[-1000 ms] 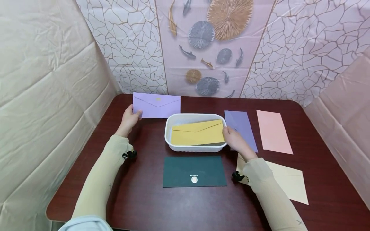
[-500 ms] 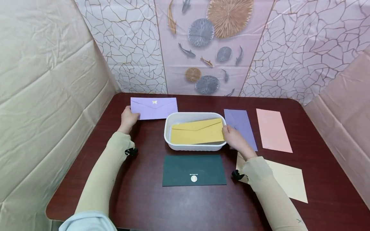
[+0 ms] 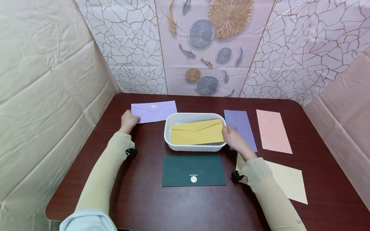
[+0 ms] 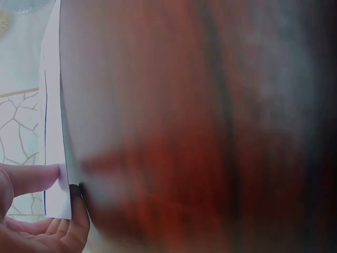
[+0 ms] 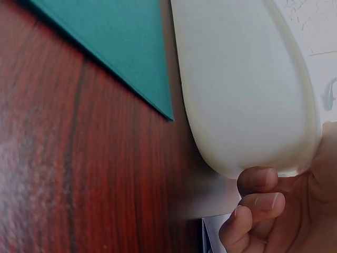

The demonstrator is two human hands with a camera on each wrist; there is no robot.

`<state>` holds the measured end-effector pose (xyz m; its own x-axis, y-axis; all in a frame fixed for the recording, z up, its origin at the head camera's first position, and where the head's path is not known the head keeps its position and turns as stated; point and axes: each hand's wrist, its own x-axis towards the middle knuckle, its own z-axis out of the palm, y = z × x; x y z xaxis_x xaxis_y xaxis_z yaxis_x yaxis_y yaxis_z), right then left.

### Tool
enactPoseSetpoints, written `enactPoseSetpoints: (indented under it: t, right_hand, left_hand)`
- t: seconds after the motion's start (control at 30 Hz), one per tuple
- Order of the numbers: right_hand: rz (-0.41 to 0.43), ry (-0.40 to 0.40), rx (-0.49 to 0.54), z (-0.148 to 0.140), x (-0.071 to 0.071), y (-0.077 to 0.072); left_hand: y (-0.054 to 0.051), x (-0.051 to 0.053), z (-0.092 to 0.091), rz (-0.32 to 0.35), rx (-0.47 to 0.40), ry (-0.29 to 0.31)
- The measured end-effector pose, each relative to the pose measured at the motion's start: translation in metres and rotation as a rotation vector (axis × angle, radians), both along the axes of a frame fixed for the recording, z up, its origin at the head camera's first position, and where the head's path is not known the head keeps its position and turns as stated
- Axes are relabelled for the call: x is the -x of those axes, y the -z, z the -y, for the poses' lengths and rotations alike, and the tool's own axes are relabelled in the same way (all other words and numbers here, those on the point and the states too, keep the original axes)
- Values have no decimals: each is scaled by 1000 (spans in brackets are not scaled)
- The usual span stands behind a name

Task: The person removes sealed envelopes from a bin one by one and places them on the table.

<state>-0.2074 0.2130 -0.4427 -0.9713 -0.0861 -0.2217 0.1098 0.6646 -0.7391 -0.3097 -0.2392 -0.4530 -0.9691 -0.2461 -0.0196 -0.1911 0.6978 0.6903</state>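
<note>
In the head view my left hand [image 3: 128, 121] pinches the lower left corner of a lavender envelope [image 3: 153, 111] with a gold mark on its flap. The left wrist view shows that envelope [image 4: 57, 116] nearly edge-on, thumb on one face and fingers behind the other. My right hand [image 3: 234, 138] grips the right end of a white plastic basin [image 3: 196, 148], fingers curled against its outside in the right wrist view. Inside the basin lies a yellow envelope [image 3: 198, 133], its right edge by my right thumb. Whether the thumb also presses that envelope, I cannot tell.
A dark green envelope [image 3: 193, 166] lies in front of the basin. To the right are a blue-violet envelope [image 3: 241, 126], a pink envelope [image 3: 274, 131] and a cream envelope [image 3: 289, 183], partly under my right forearm. Fabric walls stand behind the dark red table [image 3: 173, 208].
My left hand has lowered the lavender envelope slightly toward the table and tilted it, its right end now higher than its left. My right hand and the basin have stayed put.
</note>
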Motion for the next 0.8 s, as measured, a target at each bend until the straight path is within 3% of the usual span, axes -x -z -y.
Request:
enactPoseSetpoints:
  t: [0.43, 0.67, 0.8]
  right_hand:
    - [-2, 2, 5, -2, -1, 1]
    - [-8, -2, 9, -1, -1, 2]
    - [-8, 0, 0, -1, 0, 3]
  left_hand:
    - [-5, 1, -3, 71, 121, 120]
    - [-14, -7, -7, 69, 116, 107]
    - [-13, -4, -4, 85, 101, 106]
